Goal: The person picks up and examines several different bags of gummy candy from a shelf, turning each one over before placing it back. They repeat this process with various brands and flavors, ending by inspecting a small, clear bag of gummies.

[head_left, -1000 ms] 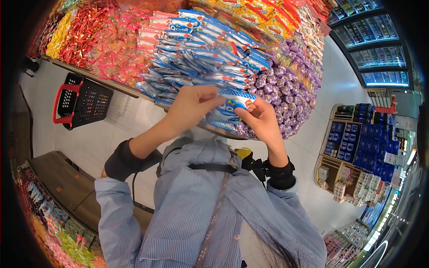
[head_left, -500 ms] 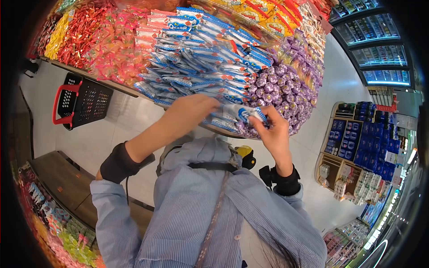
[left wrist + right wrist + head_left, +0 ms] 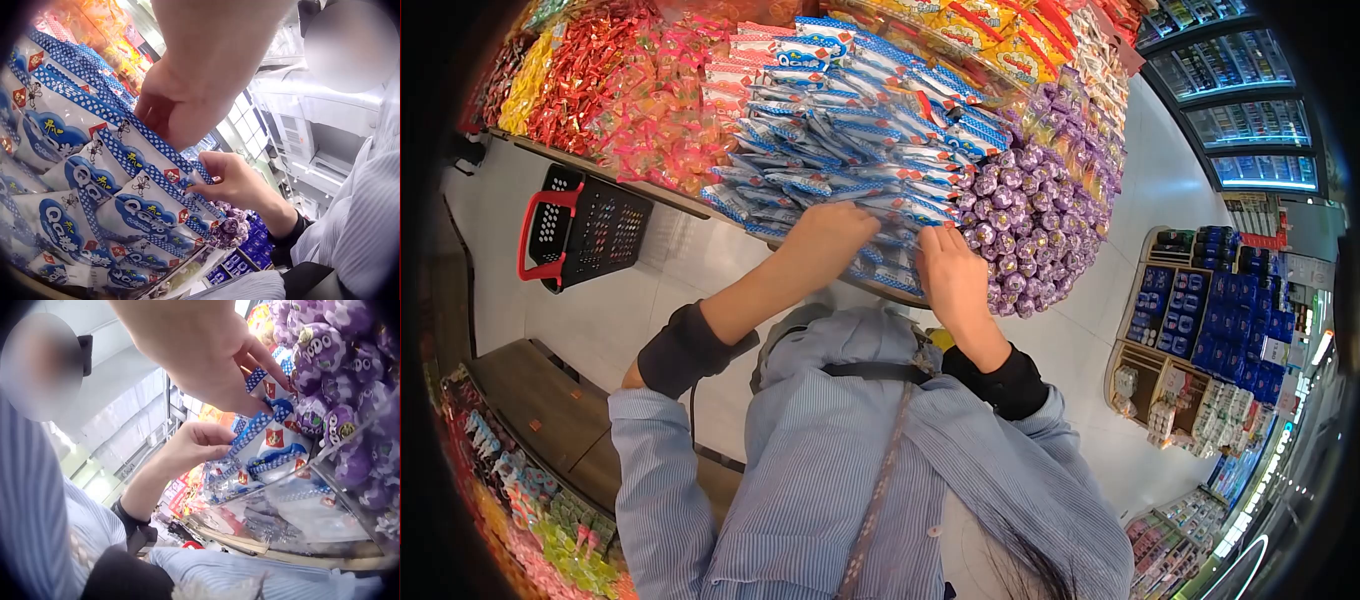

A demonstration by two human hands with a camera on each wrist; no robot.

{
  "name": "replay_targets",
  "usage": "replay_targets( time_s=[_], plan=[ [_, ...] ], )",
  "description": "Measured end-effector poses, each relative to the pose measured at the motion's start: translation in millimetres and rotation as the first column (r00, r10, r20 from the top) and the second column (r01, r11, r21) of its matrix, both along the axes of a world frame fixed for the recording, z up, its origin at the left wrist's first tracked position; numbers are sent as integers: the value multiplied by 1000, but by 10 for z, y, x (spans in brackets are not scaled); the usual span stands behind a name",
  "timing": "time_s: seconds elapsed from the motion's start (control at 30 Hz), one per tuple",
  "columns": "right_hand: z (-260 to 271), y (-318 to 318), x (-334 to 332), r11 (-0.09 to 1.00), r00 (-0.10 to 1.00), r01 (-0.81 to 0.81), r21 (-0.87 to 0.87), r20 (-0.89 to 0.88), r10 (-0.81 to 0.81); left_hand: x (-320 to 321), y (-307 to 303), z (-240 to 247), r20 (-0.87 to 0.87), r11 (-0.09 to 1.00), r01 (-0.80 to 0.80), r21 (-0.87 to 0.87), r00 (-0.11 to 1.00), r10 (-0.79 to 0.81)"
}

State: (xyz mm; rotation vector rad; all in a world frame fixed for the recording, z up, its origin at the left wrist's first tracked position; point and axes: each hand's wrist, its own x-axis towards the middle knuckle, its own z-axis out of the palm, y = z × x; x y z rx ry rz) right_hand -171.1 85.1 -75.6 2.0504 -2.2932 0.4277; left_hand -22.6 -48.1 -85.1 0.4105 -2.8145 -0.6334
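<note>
Blue-edged packets [image 3: 255, 449] in the pinch of left hand [image 3: 832, 240] and right hand [image 3: 954, 272], both curled, knuckles upward

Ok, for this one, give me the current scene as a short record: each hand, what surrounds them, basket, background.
left hand: pinches the dotted edge of a blue-and-white packet
right hand: pinches a blue-and-white packet; whether the same one, cannot tell
around the hands: heaped blue-and-white packets, purple-wrapped sweets to their right, pink-wrapped sweets to their left
basket: black, red handle, on the person's left
background: blue packages at the right
</note>
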Motion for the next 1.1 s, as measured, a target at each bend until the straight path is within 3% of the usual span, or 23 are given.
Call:
replay_targets(
  time_s=[0.1,0.2,0.4,0.5,0.7,0.8,0.87,0.9,0.93,1.03,1.1],
  plan=[
    [13,-40,96,996,999,15,92,41,-19,1,10,7,2,999,-30,13,1000,30],
    [-50,-63,53,1000,993,-12,21,114,10,7,5,-16,-10,1000,-22,8,1000,22],
    [-42,-177,33,962,996,4,272,81,-27,6,7,-7,-19,999,-6,-38,1000,5],
    [-21,-166,23,961,996,11,276,83,-35,0,3,63,-67,1000,-15,-19,998,14],
    [162,-80,-130,956,912,-57,288,404,-68,45,-91,497,-305,967,-204,156,921,243],
    [331,-100,-116,984,660,64,165,733,-166,121,-97,739,-431,955,-147,258,867,249],
    [364,-128,-126,991,146,21,135,980,-136,146,-54,844,-563,995,-39,97,822,87],
    [368,-145,-139,994,-141,9,111,984,-108,152,-31,868,-616,1000,10,10,788,-2],
    [347,-146,-188,994,-298,-43,101,948,-110,161,-11,861,-617,997,40,-68,784,-73],
    [464,-170,-128,987,-544,110,118,838,-40,205,35,803,-585,962,100,-254,776,-235],
    [345,-161,-231,991,-649,76,113,760,-37,243,54,753,-552,941,117,-317,784,-284]
  ],
)
